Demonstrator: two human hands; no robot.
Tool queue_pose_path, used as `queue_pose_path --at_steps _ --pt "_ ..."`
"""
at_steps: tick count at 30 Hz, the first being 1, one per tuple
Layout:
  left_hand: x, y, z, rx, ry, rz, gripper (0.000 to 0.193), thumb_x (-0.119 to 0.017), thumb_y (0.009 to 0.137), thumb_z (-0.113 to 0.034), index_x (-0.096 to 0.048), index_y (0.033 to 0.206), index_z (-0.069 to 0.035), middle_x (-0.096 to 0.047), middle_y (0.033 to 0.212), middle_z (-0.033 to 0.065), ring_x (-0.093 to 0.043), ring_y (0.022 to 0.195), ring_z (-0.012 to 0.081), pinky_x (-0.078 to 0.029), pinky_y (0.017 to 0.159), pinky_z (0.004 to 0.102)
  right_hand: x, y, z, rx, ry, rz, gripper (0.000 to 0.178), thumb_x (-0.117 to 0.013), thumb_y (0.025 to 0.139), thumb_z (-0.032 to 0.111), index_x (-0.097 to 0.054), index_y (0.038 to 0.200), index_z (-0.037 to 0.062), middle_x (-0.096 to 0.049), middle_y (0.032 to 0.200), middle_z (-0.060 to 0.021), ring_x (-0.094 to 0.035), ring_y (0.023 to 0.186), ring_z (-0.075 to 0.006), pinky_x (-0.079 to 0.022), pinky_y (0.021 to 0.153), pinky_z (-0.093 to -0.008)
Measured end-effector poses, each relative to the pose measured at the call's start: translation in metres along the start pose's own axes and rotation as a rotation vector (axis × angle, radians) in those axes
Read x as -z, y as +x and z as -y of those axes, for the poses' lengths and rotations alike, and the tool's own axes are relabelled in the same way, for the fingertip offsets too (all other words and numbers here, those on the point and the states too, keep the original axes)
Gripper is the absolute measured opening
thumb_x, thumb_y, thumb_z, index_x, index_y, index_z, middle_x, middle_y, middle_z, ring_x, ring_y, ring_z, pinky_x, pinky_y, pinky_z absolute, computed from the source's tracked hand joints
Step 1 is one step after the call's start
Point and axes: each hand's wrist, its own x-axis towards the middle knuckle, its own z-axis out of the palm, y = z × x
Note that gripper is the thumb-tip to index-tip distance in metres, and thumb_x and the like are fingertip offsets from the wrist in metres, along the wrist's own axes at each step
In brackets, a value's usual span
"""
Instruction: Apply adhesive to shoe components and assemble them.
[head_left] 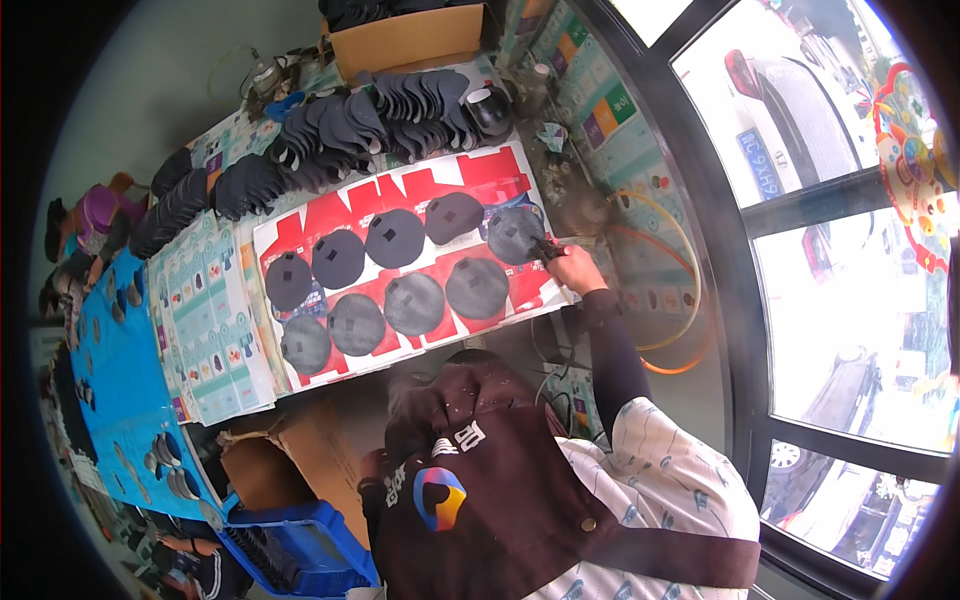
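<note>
At the right end of the worktable my right hand (575, 268) is closed around a small black tool (545, 249), mostly hidden by my fingers; its exact kind does not show. The tool's tip overlaps the edge of a round grey disc (512, 232) in the far row. Several similar flat discs lie in two rows on a red and white printed sheet (400, 277). Most bear a small dark square patch. Those in the near row, such as one disc (414, 304), look paler than the dark disc (338, 259) behind. My left hand is out of sight.
Stacks of dark curved pieces (335, 130) line the table's back, below a cardboard box (408, 42). Yellow and orange hoses (690, 325) loop at right beside the window. A blue crate (300, 545) stands lower left. Other people work by a blue table (125, 390).
</note>
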Motion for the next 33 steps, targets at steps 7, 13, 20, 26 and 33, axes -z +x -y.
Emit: queue_pose_path --at_steps 7,13,20,26,33 --pt "-0.005 -0.003 0.003 -0.044 0.200 -0.008 0.033 -0.068 0.082 -0.023 -0.074 0.110 -0.007 -0.075 0.094 0.0140 -0.072 0.086 0.0357 -0.058 0.076 0.0439 0.013 -0.004 0.000 0.122 0.045 -0.244 0.031 -0.059 0.087 0.024 -0.070 0.105 0.0006 -0.067 0.099 -0.0308 -0.063 0.103 -0.0470 -0.051 0.087 -0.0503" --pt "-0.017 0.007 0.006 -0.390 0.297 -0.269 0.033 -0.071 0.079 -0.022 -0.074 0.109 -0.007 -0.074 0.094 0.0132 -0.070 0.087 0.0356 -0.057 0.077 0.0459 0.014 -0.008 0.003 0.230 0.000 0.003 0.023 -0.066 0.077 0.016 -0.066 0.087 -0.0048 -0.066 0.073 -0.0251 -0.069 0.074 -0.0406 -0.051 0.069 -0.0459" --pt "0.016 -0.012 -0.060 -0.062 0.158 -0.056 0.038 -0.072 0.078 -0.013 -0.072 0.115 -0.004 -0.075 0.097 0.0150 -0.073 0.085 0.0327 -0.059 0.076 0.0404 0.022 -0.004 -0.007 0.151 0.044 -0.295 0.030 -0.058 0.086 0.020 -0.071 0.103 -0.0017 -0.066 0.097 -0.0326 -0.063 0.103 -0.0473 -0.052 0.088 -0.0519" --pt "0.022 -0.010 -0.083 0.008 0.083 0.066 0.040 -0.066 0.085 -0.008 -0.064 0.123 0.006 -0.075 0.097 0.0164 -0.075 0.087 0.0237 -0.061 0.072 0.0356 0.002 -0.001 -0.012 -0.065 -0.038 -0.038 0.027 -0.064 0.081 0.020 -0.068 0.096 -0.0023 -0.070 0.084 -0.0248 -0.072 0.082 -0.0332 -0.053 0.070 -0.0426" --pt "0.044 -0.013 -0.063 0.171 -0.205 0.087 0.041 -0.065 0.087 -0.007 -0.063 0.125 0.006 -0.074 0.100 0.0177 -0.074 0.085 0.0264 -0.062 0.072 0.0365 0.009 -0.003 0.055 0.123 0.776 0.155 0.023 -0.063 0.074 0.006 -0.068 0.096 0.0030 -0.069 0.078 -0.0029 -0.060 0.064 -0.0100 -0.043 0.048 -0.0256"
